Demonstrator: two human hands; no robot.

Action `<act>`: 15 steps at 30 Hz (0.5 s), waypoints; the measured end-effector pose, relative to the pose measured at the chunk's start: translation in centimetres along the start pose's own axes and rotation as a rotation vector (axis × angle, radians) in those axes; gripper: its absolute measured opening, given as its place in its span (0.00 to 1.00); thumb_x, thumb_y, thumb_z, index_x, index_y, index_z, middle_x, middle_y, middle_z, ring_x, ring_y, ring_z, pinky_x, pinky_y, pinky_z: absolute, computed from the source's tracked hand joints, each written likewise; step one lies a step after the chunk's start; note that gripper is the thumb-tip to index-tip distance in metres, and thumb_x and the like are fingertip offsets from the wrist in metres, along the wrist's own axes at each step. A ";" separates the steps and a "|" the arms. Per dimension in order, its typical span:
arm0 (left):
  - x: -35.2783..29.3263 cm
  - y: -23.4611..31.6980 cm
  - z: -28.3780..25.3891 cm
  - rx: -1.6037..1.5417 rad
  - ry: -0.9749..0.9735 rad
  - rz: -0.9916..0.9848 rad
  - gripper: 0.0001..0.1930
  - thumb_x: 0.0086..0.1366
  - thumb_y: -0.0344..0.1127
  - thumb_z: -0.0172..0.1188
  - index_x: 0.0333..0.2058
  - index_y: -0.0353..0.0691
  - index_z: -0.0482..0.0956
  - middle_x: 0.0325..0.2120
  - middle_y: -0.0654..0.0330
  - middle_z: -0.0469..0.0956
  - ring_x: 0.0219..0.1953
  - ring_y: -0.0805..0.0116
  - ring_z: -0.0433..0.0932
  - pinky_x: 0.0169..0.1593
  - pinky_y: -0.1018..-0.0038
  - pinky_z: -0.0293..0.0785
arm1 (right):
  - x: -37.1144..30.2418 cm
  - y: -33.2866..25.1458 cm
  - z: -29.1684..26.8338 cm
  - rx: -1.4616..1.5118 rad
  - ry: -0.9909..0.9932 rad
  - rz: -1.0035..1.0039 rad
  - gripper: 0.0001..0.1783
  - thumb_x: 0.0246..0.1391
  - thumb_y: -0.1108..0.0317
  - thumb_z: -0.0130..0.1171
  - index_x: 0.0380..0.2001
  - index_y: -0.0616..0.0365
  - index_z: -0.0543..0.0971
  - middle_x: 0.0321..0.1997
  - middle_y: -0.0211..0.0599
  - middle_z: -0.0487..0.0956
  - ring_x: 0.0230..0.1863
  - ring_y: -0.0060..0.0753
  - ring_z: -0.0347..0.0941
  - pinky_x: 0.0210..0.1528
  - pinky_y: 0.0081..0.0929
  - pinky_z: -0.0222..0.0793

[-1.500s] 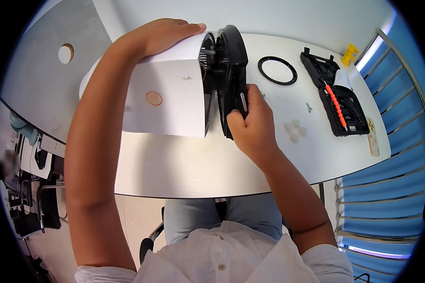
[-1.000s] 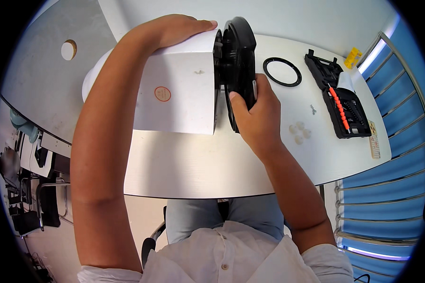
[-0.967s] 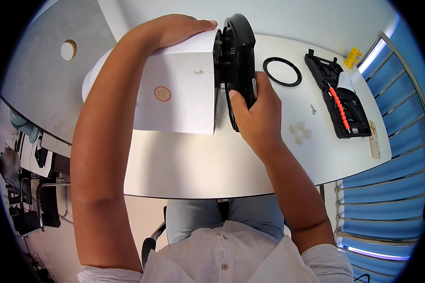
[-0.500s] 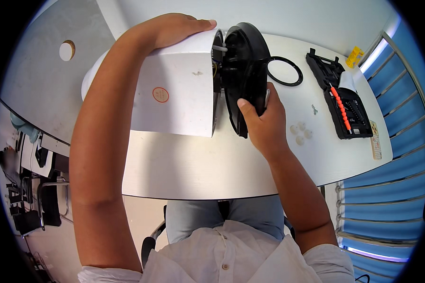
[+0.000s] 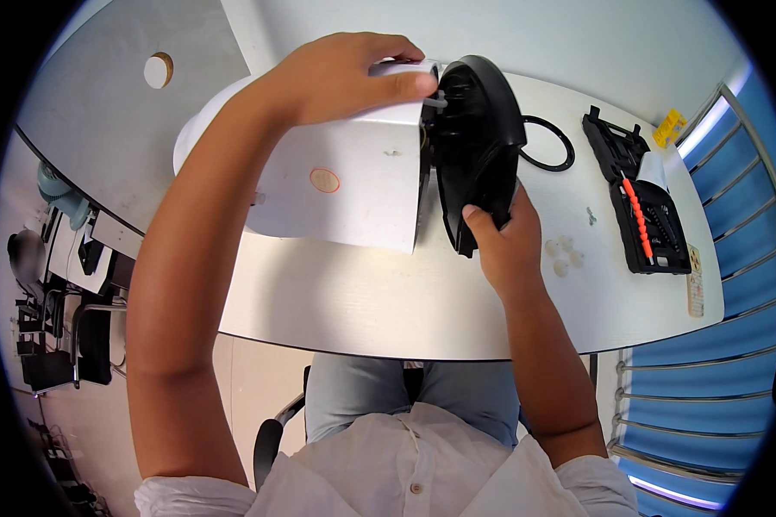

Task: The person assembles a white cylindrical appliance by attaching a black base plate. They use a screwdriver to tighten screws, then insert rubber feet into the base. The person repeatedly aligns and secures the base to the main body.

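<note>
A white boxy appliance housing (image 5: 353, 194), rounded at its far left and marked with a small orange oval, lies on its side on the table. My left hand (image 5: 341, 79) rests over its top, with thumb and fingers stretched apart at the right edge. A black moulded plastic part (image 5: 478, 129), like a base or cover, stands on edge just right of the housing's end. My right hand (image 5: 510, 246) grips its lower end, thumb on the near side. In the narrow gap between them show a pale tube (image 5: 435, 102) and dark inner parts.
Behind the black part lies a black ring (image 5: 569, 155). Several small translucent discs (image 5: 565, 256) and a few screws (image 5: 591, 215) lie to the right. Farther right are an open black tool case (image 5: 651, 220) with an orange flexible shaft (image 5: 636, 220), a yellow box (image 5: 669, 127) and a remote control (image 5: 695, 284).
My left hand has shifted right, with its thumb now separated from the fingers near the housing's edge. The scene has moved slightly right and down in view. My right hand keeps its grip.
</note>
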State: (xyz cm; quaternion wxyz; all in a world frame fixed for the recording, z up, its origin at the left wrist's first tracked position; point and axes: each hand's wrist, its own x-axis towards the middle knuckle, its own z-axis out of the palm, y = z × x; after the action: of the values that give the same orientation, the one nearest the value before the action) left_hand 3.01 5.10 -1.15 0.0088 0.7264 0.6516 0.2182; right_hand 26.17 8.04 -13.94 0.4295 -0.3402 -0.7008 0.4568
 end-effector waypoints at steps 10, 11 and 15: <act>-2.8 2.3 -0.4 0.163 0.002 0.283 0.48 0.49 0.75 0.52 0.57 0.39 0.68 0.56 0.50 0.69 0.57 0.51 0.68 0.60 0.61 0.62 | -1.7 0.7 -0.2 0.015 -0.057 -0.031 0.14 0.48 0.75 0.58 0.40 0.60 0.72 0.33 0.37 0.76 0.34 0.33 0.73 0.40 0.29 0.68; -3.1 2.5 -0.4 0.148 -0.004 0.273 0.48 0.49 0.75 0.54 0.57 0.39 0.68 0.57 0.51 0.69 0.57 0.51 0.67 0.60 0.61 0.61 | -1.8 0.6 -0.4 0.004 -0.068 -0.024 0.14 0.47 0.75 0.58 0.40 0.60 0.72 0.34 0.37 0.76 0.35 0.34 0.73 0.40 0.29 0.68; -3.8 2.7 -0.3 0.153 0.038 0.287 0.48 0.48 0.74 0.55 0.57 0.39 0.68 0.57 0.52 0.69 0.57 0.51 0.67 0.60 0.61 0.61 | -2.0 0.9 -0.7 0.004 -0.086 -0.011 0.15 0.47 0.75 0.59 0.41 0.59 0.72 0.35 0.38 0.76 0.36 0.35 0.73 0.42 0.30 0.68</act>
State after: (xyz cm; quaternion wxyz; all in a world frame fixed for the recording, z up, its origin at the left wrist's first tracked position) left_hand 5.26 1.03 -1.25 -0.0901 0.8065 0.5557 0.1807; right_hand 27.65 6.85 -15.20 0.4020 -0.3156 -0.7197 0.4700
